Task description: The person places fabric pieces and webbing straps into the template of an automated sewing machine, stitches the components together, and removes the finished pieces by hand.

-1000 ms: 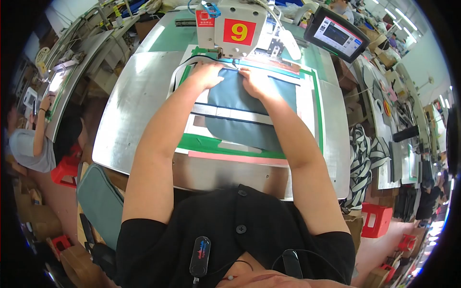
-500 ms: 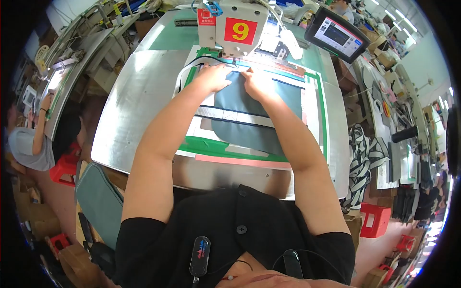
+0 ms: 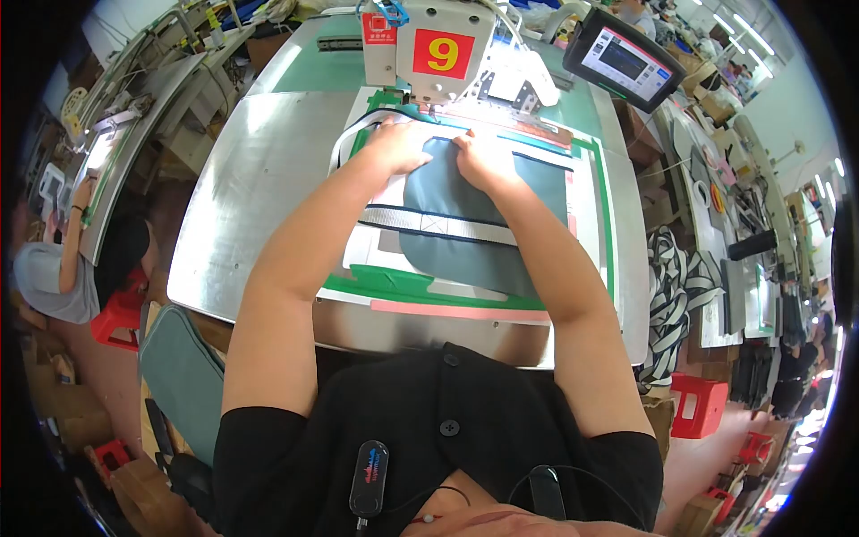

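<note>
A grey-green fabric panel (image 3: 445, 183) lies on a white template (image 3: 353, 259) edged with green tape, under a sewing machine head (image 3: 443, 54) marked 9. A white webbing strap (image 3: 403, 219) with dark edges crosses the panel, with a stitched cross near its middle. Another dark-edged strap (image 3: 541, 159) runs along the panel's far side. My left hand (image 3: 400, 148) rests at that far strap, fingers forward and thumb apart. Just right of it, my right hand (image 3: 485, 161) has curled fingers at the same strap. Both sets of fingertips are partly hidden near the machine head.
A control screen (image 3: 624, 61) stands at the back right. Bare metal tabletop (image 3: 237, 179) extends to the left. Striped straps (image 3: 671, 304) hang at the right edge. Grey-green panels (image 3: 183, 367) lie at lower left. A co-worker (image 3: 58, 277) sits at another bench on the left.
The template and panel have shifted slightly right and toward me relative to the machine head. Both hands stay at the far strap, in nearly the same pose.
</note>
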Available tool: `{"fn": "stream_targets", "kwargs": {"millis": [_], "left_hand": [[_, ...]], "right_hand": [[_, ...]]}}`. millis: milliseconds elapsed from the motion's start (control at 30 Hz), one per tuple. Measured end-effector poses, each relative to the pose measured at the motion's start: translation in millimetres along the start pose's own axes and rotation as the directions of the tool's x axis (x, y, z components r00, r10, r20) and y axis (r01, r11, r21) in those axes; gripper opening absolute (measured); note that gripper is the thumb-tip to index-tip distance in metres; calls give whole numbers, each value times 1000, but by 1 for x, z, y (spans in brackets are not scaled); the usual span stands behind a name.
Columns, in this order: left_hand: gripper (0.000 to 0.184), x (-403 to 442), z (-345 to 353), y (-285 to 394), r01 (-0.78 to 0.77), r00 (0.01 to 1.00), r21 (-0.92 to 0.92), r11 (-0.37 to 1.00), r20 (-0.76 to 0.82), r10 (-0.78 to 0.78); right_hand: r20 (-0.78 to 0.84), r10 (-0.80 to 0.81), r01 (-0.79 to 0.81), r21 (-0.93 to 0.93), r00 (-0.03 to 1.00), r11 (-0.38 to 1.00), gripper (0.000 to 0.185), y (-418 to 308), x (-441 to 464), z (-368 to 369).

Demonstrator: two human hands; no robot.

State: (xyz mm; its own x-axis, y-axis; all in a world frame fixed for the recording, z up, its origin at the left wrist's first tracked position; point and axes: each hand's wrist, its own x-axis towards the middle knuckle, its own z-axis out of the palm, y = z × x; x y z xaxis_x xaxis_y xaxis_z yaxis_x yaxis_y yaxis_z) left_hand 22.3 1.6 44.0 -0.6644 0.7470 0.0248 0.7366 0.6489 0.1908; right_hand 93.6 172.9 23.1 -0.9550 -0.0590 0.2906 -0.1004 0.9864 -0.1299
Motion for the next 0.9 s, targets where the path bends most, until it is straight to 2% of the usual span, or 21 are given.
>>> {"fn": "stream_targets", "kwargs": {"millis": [133,200,300,400,533,600,733,800,900], "left_hand": [[49,6,7,0,77,997,44,996,-14,-76],[49,7,5,-2,85,996,134,987,22,-89],[46,10,15,-9,94,994,117,989,-65,-87],[45,12,14,-15,123,991,98,988,-66,-117],[44,16,18,-17,126,987,99,987,-108,-115],[43,14,17,-21,125,984,121,985,-140,-108],[42,13,13,-12,147,985,128,981,-113,-133],[41,12,11,-9,181,980,121,976,-103,-169],[41,6,4,-21,220,973,119,968,-91,-210]], "right_hand": [[-35,-44,44,-13,998,999,27,4,1,6],[-49,-33,37,66,998,997,27,2,3,6],[-132,-67,79,83,989,993,28,10,7,22],[-211,-118,139,89,970,986,28,18,8,28],[-197,-167,190,104,966,976,25,33,4,17],[-154,-140,152,71,978,986,22,37,2,13],[-172,-120,127,31,978,991,21,70,-17,1],[-142,-98,111,90,985,990,21,85,-28,-6],[-109,-66,72,51,992,996,23,79,-36,-14]]}}
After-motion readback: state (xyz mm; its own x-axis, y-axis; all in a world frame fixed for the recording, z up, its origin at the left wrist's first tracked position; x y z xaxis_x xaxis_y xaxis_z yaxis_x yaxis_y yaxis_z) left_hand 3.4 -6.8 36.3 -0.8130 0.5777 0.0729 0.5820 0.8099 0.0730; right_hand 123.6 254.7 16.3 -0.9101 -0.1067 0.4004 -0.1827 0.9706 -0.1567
